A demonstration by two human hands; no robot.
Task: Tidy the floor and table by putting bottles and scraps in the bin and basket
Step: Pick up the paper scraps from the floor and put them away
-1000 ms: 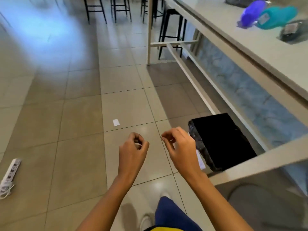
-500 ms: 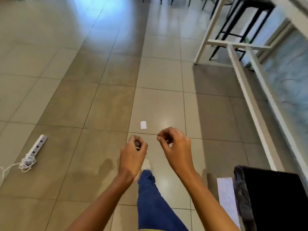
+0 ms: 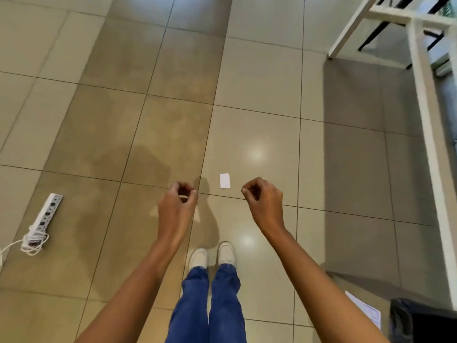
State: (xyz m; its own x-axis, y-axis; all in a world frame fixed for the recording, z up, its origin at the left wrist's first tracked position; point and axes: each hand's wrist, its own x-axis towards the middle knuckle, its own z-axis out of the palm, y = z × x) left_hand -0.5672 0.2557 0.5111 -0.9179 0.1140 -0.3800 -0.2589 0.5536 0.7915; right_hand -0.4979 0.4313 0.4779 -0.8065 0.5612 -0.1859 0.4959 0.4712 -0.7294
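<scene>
The bin (image 3: 425, 323) (black-lined) and the sheet of paper (image 3: 366, 310) beside it are cut off by the frame's edge.

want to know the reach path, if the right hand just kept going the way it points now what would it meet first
Probably bare floor tile. The right hand is loosely curled and points forward and down; the white scrap lies just to its left, not in its line. Depth is hard to judge from this one view.

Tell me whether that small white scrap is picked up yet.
Not yet. The white scrap lies flat on the floor tile, between and apart from both hands.
</scene>
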